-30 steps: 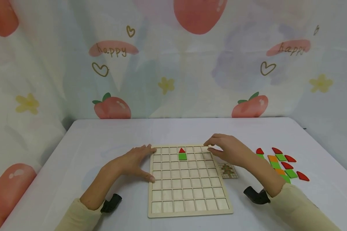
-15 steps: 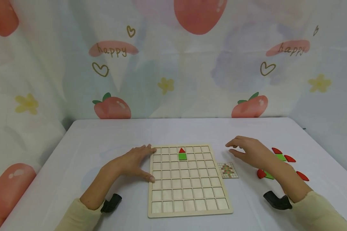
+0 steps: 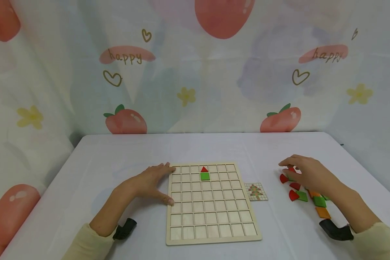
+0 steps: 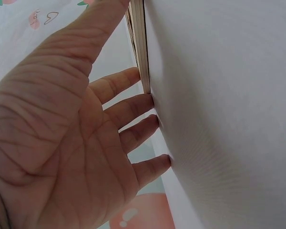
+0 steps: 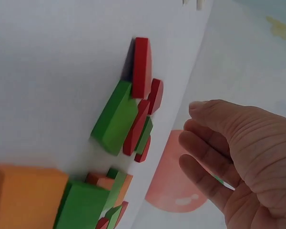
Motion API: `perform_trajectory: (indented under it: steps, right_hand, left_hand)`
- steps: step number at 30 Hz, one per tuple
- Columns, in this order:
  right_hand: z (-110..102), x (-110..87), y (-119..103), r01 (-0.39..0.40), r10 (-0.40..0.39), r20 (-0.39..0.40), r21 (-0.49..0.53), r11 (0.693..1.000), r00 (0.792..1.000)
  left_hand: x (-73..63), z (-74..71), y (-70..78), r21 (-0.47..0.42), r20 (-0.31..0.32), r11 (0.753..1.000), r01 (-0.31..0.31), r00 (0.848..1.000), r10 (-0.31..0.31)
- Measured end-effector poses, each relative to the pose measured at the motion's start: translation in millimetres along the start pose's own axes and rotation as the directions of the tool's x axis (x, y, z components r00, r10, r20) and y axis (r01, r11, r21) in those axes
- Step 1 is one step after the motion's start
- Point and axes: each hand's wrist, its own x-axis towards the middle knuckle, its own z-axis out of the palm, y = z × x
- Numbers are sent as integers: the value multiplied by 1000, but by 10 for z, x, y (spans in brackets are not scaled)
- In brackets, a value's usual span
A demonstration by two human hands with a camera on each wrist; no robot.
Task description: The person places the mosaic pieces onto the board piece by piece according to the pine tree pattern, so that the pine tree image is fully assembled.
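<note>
My left hand point(image 3: 147, 182) rests at the left side of a wooden grid board point(image 3: 211, 206), thumb and fingertips touching its edge. The left wrist view shows this hand point(image 4: 81, 143) with fairly straight, spread fingers by the board's edge point(image 4: 141, 47). Near the board's top sit a red triangle tile point(image 3: 204, 169) and, just below it, a green square tile point(image 3: 205, 176). Over the loose tiles at the right, my right hand point(image 3: 308, 175) hovers with loosely bent fingers. Nothing shows between its thumb and fingers in the right wrist view, where red point(image 5: 142, 67) and green tiles point(image 5: 117, 121) lie beside it.
A small picture card point(image 3: 256, 191) with a tree pattern lies against the board's right side. Several red tiles point(image 3: 293, 195), green tiles point(image 3: 319, 201) and orange tiles point(image 3: 323, 212) are scattered on the white table point(image 3: 133, 148), partly hidden by the right arm. A patterned curtain stands behind.
My right hand has moved away from the board's top right corner, rightward to above the loose tiles. The left hand, board and its two tiles have stayed put.
</note>
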Motion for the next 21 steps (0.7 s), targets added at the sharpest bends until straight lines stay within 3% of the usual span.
perform_trajectory:
  steps: [8, 16, 21]
  right_hand:
    - [12, -78, 274, -27, 27, 8, -23, 999, 1000]
    - [40, -51, 375, -61, 61, 72, -6, 998, 996]
    - [64, -34, 430, -42, 41, 77, 13, 999, 996]
  left_hand:
    - [0, 4, -7, -4, 0, 1000, -1, 1000, 1]
    - [1, 7, -17, -8, 2, 1000, 0, 1000, 0]
    - [7, 11, -16, -2, -3, 1000, -1, 1000, 1]
